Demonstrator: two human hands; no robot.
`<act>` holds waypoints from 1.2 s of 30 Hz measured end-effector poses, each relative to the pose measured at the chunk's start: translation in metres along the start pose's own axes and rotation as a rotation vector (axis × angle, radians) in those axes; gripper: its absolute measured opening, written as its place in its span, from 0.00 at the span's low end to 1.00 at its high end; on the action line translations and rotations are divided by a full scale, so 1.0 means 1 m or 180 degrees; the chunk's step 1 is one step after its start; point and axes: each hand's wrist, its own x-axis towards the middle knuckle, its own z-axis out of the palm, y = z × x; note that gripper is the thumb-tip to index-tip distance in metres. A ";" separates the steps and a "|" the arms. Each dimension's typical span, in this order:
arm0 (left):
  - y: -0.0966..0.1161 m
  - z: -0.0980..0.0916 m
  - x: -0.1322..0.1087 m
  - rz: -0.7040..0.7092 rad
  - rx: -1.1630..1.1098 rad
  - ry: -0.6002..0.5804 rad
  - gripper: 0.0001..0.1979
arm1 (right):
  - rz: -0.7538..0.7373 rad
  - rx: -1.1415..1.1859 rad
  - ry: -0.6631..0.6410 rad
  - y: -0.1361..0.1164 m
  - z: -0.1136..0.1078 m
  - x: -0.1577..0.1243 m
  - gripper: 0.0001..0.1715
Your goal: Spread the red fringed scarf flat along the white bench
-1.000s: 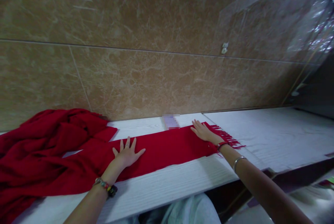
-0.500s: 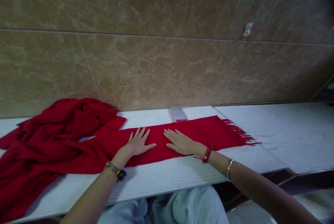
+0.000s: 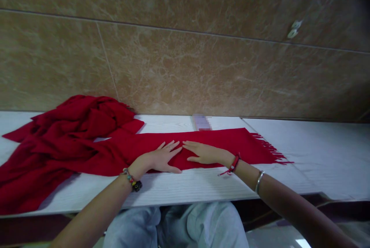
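A long red scarf point(image 3: 231, 144) lies stretched flat across a white wood-grain table point(image 3: 202, 190), its fringed end point(image 3: 270, 150) at the right. The rest of the scarf is bunched in a heap point(image 3: 63, 136) at the left. My left hand point(image 3: 160, 158) lies flat and open on the scarf's middle, a beaded bracelet on its wrist. My right hand point(image 3: 204, 152) lies flat and open on the scarf just beside it, fingertips almost meeting. A red string and a silver bangle circle the right wrist.
A brown marble-tiled wall point(image 3: 185, 55) rises right behind the table. A small pale blurred object point(image 3: 201, 122) sits at the wall, just behind the scarf. A second white tabletop point(image 3: 318, 151) joins at the right. My light trousers point(image 3: 179, 225) show below the table edge.
My right hand has slid left along the scarf from the fringed end to its middle. My left hand shifted right to meet it. The view turned left and lower.
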 end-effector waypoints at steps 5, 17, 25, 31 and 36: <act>0.012 -0.014 -0.013 0.0421 0.0348 0.0540 0.29 | -0.0163 -0.0174 0.0056 0.005 0.002 0.006 0.30; 0.009 -0.018 -0.008 0.0535 0.0407 0.0630 0.11 | -0.0619 -0.0109 0.0447 -0.008 -0.010 -0.011 0.23; 0.012 -0.022 -0.006 0.0561 0.0213 0.0828 0.04 | -0.0508 -0.0418 0.0437 -0.022 -0.004 -0.011 0.08; 0.015 -0.021 -0.006 0.0569 0.0236 0.0797 0.03 | -0.0419 -0.0387 0.0485 -0.018 -0.002 -0.011 0.08; 0.017 -0.019 -0.004 0.0649 0.0301 0.0809 0.05 | -0.0408 -0.0470 0.0405 -0.021 0.000 -0.011 0.07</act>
